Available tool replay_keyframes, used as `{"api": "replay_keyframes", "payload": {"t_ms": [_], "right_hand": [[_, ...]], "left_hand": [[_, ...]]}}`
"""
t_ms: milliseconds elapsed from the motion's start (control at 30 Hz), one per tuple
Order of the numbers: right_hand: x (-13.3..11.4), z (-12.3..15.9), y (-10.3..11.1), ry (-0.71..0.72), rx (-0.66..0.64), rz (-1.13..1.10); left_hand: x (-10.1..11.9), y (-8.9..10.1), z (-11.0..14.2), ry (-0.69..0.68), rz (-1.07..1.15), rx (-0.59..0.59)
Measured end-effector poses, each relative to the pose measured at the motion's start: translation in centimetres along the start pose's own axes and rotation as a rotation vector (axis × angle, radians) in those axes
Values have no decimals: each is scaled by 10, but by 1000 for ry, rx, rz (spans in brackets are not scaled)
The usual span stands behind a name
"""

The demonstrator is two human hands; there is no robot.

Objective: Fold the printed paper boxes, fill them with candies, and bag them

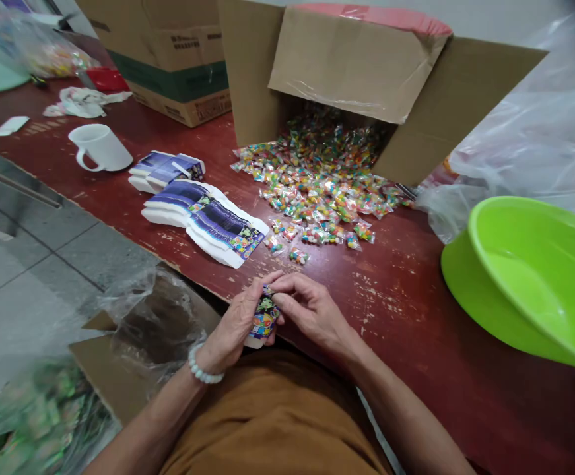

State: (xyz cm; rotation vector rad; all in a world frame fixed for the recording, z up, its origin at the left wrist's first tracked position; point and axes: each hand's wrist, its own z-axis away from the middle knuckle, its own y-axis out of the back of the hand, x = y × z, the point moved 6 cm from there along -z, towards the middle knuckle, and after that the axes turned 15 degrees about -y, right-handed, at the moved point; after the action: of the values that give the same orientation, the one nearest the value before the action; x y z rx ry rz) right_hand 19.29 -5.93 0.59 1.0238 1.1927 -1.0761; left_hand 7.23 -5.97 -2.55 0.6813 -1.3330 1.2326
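Note:
Close to my body, at the table's front edge, my left hand (240,320) is wrapped round a small purple printed candy box (264,318). The fingers of my right hand (311,307) are bent and pinched at the top of the same box, partly hiding it. A stack of flat purple box blanks (208,218) lies on the table ahead and to the left. Beyond my hands, many small clear packets of coloured candies (317,188) spill from a cardboard carton (351,63) tipped on its side.
A bright green basin (509,284) stands at the right. On the left are a white mug (100,147), a crumpled cloth (83,102) and a closed carton (178,72). Below the red table (376,330), an open box with a plastic liner (153,323) sits at lower left.

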Motion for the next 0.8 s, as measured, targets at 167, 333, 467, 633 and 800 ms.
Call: {"api": "replay_keyframes", "payload": {"t_ms": [167, 333, 467, 633, 800], "right_hand": [[1, 23, -6, 182, 90, 354], [16, 2, 49, 13, 268, 445], [22, -39, 82, -152, 514, 736], [33, -70, 69, -278, 476, 1047], [30, -53, 58, -220, 349, 628]], "left_hand": [[-16, -4, 26, 127, 112, -17], [-24, 18, 42, 188, 167, 37], [-23, 65, 46, 250, -20, 3], [-8, 119, 49, 303, -444, -369], [14, 108, 45, 265, -437, -432]]}}
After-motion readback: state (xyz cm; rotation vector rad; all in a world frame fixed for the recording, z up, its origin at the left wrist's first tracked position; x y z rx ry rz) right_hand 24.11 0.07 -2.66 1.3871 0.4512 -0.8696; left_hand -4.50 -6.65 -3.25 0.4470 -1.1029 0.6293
